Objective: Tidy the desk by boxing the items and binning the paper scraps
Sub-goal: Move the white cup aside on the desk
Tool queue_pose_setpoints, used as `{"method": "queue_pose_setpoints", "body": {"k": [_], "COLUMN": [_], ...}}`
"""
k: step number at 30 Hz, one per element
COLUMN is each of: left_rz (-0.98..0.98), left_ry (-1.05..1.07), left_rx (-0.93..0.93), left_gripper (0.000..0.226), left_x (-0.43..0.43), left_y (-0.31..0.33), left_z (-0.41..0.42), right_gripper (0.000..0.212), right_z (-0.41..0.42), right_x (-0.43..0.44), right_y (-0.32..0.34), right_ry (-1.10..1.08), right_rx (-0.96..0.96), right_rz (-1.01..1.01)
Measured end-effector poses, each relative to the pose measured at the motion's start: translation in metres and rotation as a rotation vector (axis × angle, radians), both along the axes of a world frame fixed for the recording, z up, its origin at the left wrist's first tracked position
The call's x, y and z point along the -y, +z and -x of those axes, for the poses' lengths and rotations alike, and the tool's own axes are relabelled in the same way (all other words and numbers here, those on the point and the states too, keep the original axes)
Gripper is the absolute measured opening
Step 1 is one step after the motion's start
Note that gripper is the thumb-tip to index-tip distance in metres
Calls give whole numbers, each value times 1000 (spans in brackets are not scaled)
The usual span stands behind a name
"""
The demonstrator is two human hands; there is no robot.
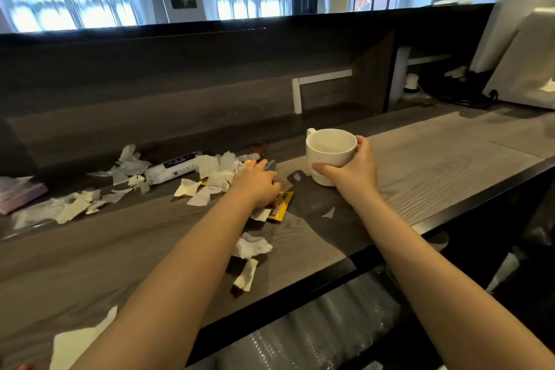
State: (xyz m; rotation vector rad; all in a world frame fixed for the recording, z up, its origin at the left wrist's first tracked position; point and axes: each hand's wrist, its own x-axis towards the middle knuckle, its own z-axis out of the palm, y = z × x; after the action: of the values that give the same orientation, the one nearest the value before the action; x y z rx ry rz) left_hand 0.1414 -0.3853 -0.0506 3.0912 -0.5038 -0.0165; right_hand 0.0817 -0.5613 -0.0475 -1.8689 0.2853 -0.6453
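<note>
A white mug (327,156) stands upright on the grey wooden desk (435,159), and my right hand (354,165) is wrapped around its right side. My left hand (255,185) rests on the clutter left of the mug, fingers curled around a small grey item (271,164) that pokes out past the thumb. A yellow sachet (282,204) lies partly under that hand. Torn paper scraps (216,174) are strewn across the desk's left half. A crumpled tissue (252,245) lies near the front edge. A white wipes pack (177,168) sits behind the scraps.
A pink tissue packet (18,194) lies at the far left. A big scrap (78,339) sits by my left elbow. A raised dark back wall runs behind the desk. White equipment (528,63) stands at the back right. Plastic-wrapped grey stacks (315,324) lie below the front edge.
</note>
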Motion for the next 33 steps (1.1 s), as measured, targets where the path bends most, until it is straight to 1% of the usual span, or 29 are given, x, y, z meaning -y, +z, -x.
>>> {"method": "queue_pose_setpoints", "body": {"k": [5, 10, 12, 14, 16, 18, 19, 20, 22, 24, 27, 33], "left_rz": [2, 35, 63, 135, 243, 322, 339, 343, 342, 343, 283, 183], "left_ry": [0, -1, -6, -23, -35, -21, -8, 8, 48, 93, 117, 195], "left_rx": [-31, -46, -19, 33, 106, 168, 187, 201, 229, 238, 225, 52], "left_gripper": [47, 47, 47, 45, 40, 35, 34, 32, 30, 29, 30, 29], "left_x": [-6, -6, -6, -10, -17, -27, -34, -41, -58, -76, -108, -176], "left_y": [1, 5, 7, 10, 14, 21, 25, 29, 34, 37, 40, 45], "left_z": [3, 7, 11, 16, 24, 35, 42, 50, 64, 76, 92, 130], "right_gripper": [89, 91, 84, 83, 80, 65, 56, 46, 26, 16, 14, 16], "right_z": [-11, -16, -15, -11, -2, 11, 18, 24, 36, 48, 63, 82], "right_x": [-16, -17, -22, -30, -40, -52, -59, -66, -81, -97, -121, -173], "right_y": [1, -3, -6, -6, -5, -3, -2, -1, 3, 9, 17, 27], "right_ry": [51, 89, 69, 2, -118, -214, -219, -182, -19, 128, 238, 402], "right_rx": [-57, -110, -124, -162, -217, -214, -188, -164, -129, -121, -122, -114], "right_rz": [-45, -85, -101, -103, -38, 73, 127, 164, 189, 244, 364, 550]}}
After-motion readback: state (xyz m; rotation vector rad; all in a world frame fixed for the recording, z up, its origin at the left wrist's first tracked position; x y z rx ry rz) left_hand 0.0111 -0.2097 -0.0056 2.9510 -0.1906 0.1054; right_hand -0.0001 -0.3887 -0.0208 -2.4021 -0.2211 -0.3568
